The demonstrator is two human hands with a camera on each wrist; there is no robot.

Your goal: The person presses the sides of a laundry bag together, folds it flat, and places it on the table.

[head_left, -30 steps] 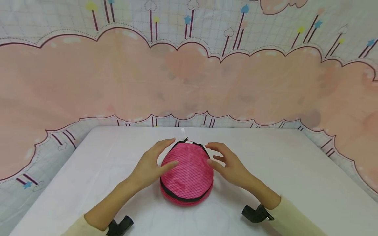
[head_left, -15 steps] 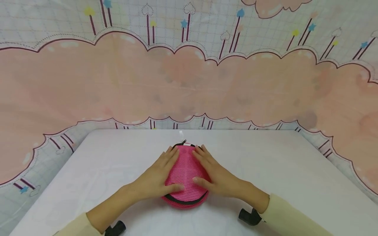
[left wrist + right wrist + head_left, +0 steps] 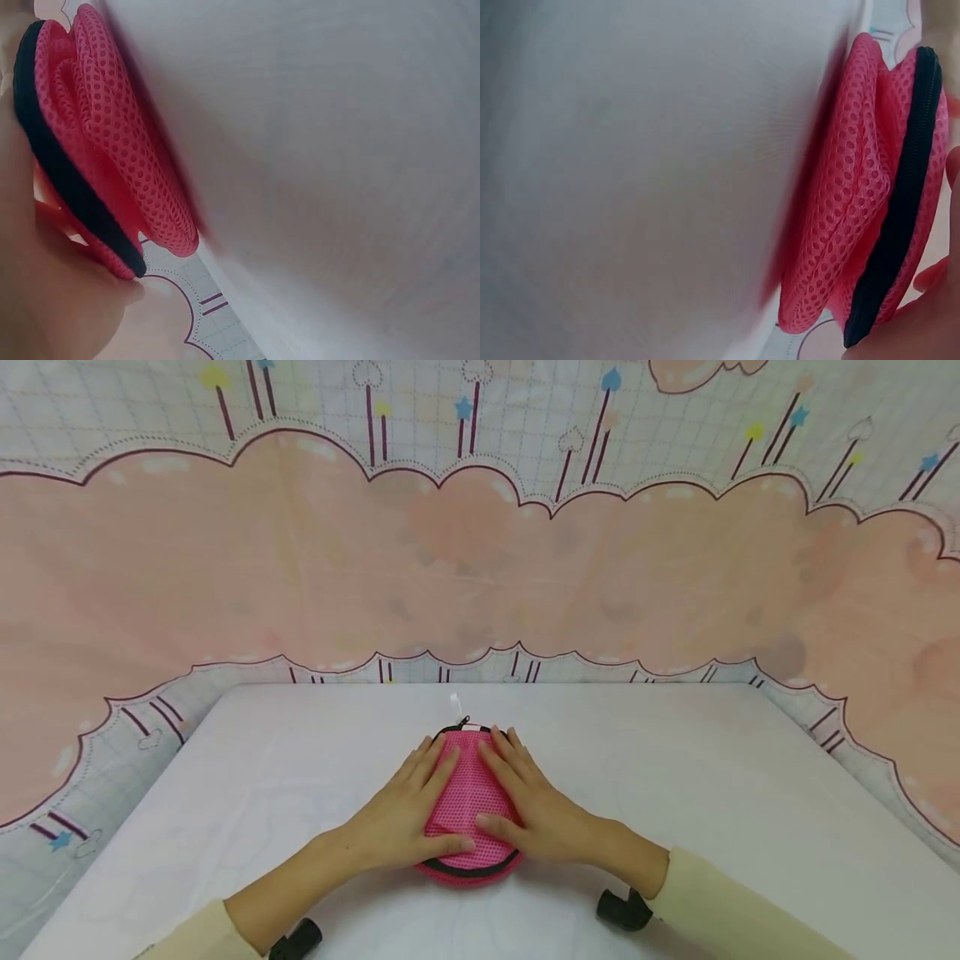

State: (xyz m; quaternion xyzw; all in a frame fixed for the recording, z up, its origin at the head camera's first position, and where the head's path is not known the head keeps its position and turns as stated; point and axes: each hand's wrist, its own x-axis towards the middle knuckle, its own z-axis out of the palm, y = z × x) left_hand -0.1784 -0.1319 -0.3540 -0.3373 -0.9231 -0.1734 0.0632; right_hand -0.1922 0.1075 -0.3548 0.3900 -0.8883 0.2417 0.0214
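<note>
A round pink mesh zip pouch (image 3: 471,802) lies on the white table in the head view, its black zipper (image 3: 472,868) running round the rim. The zipper pull (image 3: 465,720) is at the far side. My left hand (image 3: 401,814) rests on the pouch's left part with straight, spread fingers. On the opposite part lies my right hand (image 3: 547,818), fingers also straight, its thumb near the middle. Both wrist views show the pouch from the side: folded mesh (image 3: 127,142) sags beneath the zipper band (image 3: 900,210). The hands cover the pouch's left and right edges.
A small white tag (image 3: 454,703) sticks out beyond the pouch. The white table (image 3: 675,752) stretches around it, with a printed cloth (image 3: 480,568) hanging behind. Black wrist cameras (image 3: 624,910) are worn below each sleeve end.
Both hands have come down from beside the pouch onto its top, with fingers straightened. Over the last half second they have shifted slightly inward, the right thumb moving left. The pouch looks slightly narrower between them.
</note>
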